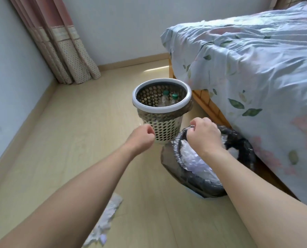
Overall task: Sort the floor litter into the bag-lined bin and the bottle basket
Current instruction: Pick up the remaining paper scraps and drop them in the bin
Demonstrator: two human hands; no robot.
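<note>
Pale wood floor (68, 140), grey walls (122, 24), pink curtain (59, 42), floral-sheeted bed (256, 68)

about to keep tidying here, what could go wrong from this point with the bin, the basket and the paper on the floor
The right hand grips the bag's edge at the rim of the bag-lined bin; a hard pull might slip the liner off or tip the bin, spilling the white paper inside. The bottle basket stands close by and could get knocked. The crumpled paper lies under the left forearm, easy to overlook.
</note>
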